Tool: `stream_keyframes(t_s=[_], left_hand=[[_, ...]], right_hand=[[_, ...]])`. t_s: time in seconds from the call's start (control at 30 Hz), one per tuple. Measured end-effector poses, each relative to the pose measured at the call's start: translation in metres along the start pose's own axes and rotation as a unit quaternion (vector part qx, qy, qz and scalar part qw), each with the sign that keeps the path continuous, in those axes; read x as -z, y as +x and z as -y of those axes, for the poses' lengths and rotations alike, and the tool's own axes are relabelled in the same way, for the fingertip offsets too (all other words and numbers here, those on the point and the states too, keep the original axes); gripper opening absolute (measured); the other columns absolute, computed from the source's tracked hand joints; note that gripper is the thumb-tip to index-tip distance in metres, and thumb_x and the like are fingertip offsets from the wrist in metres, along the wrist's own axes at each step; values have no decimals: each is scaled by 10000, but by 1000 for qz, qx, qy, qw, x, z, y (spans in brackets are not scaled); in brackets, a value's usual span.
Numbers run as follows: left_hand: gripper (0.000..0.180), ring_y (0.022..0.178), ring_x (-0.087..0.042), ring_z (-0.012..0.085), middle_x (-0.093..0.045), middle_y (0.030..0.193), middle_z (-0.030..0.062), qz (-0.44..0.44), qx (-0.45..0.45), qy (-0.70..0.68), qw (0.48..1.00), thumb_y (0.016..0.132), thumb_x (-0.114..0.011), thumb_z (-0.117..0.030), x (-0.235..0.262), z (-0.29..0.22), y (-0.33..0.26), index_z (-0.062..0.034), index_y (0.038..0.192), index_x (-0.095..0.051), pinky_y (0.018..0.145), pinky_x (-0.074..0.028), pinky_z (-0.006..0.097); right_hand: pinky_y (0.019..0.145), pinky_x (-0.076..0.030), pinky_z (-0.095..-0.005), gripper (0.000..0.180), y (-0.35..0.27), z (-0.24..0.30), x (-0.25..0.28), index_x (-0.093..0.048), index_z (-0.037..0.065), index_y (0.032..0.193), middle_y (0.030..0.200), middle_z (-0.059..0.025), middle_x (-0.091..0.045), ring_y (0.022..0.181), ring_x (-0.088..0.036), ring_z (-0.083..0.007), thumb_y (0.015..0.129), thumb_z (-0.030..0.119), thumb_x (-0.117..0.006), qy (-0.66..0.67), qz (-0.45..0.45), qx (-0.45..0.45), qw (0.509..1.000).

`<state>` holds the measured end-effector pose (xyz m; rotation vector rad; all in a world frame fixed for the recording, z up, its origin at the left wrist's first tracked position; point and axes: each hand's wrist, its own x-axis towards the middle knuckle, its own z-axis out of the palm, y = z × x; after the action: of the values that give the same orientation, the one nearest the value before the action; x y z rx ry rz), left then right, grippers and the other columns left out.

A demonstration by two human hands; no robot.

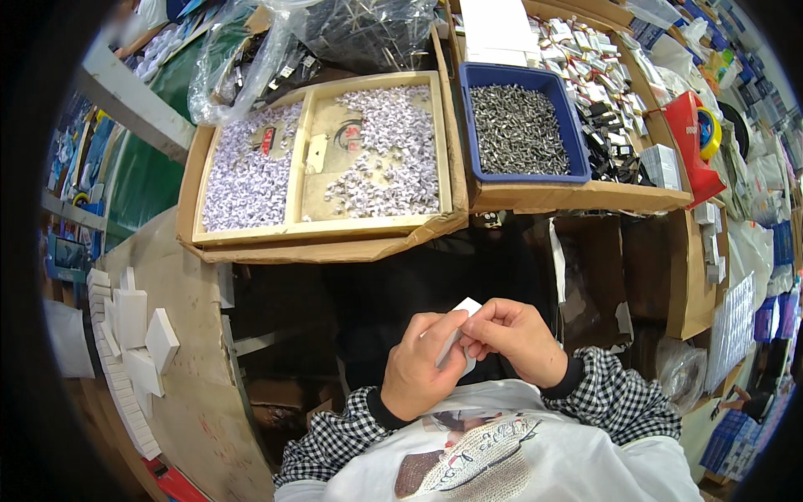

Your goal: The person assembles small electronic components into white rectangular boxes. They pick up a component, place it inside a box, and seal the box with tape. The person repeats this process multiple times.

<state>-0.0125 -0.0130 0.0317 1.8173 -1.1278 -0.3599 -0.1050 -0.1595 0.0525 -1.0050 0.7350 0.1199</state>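
In front of my lap, my left hand (425, 361) is closed round a small white box (470, 308), which stands tilted between my palms. The fingers of my right hand (520, 341) are pinched together at the box's upper right edge. Whether those fingertips also hold some tiny part cannot be made out. Ahead of my hands is a wooden tray (299, 167) split in two, with many small white plastic pieces in both halves. To its right a blue bin (527, 177) is full of small dark metal pieces.
White boxes (132, 318) are stacked and lined up on the left table (196, 376). Behind the blue bin, a cardboard box (585, 197) holds white and black parts. A red tape dispenser (696, 155) with yellow tape stands at its right. Clear plastic bags (360, 38) lie behind the tray.
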Motion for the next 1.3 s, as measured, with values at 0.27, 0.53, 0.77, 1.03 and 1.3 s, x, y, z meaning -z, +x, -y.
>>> stream_keyframes(t_s=[0.27,0.53,0.77,1.03,1.3], left_hand=[[452,857,-627,314,-576,1048,151,-5,36,-16,999,757,-637,-19,-3,0,-1,-82,1182,-497,681,-528,354],[302,824,-616,231,-604,936,126,-73,32,-97,992,785,-728,-94,-7,13,-3,-67,1035,-561,680,-509,312],[403,880,-592,201,-566,1028,117,-68,145,-167,973,764,-746,-78,-7,28,4,-47,1090,-510,774,-494,289],[953,1268,-358,422,-371,1398,171,189,-206,231,932,588,-760,-559,20,7,34,-112,1345,-394,1026,-273,603],[847,1067,-487,310,-517,1187,119,249,-179,141,941,577,-799,-403,-7,-2,46,-9,1251,-470,949,-370,484]], right_hand=[[481,-513,-227,381,10,10,20,-635,-5,797,700,-77,-671,530,-619,-110,827,367,-710,-127,30,-70,989],[651,-507,-303,454,11,-41,24,-640,21,910,823,-123,-675,716,-655,-246,789,455,-699,-522,22,186,832],[710,-512,-274,387,15,-44,28,-610,16,1159,924,-141,-681,769,-655,-188,862,257,-672,-311,67,155,935],[741,-512,-317,462,11,7,70,-630,30,1131,932,-166,-684,819,-663,-258,862,404,-604,-402,150,77,900],[696,-514,-329,465,-14,68,84,-645,-3,1040,787,-145,-678,704,-658,-223,899,431,-556,-531,189,105,819]])
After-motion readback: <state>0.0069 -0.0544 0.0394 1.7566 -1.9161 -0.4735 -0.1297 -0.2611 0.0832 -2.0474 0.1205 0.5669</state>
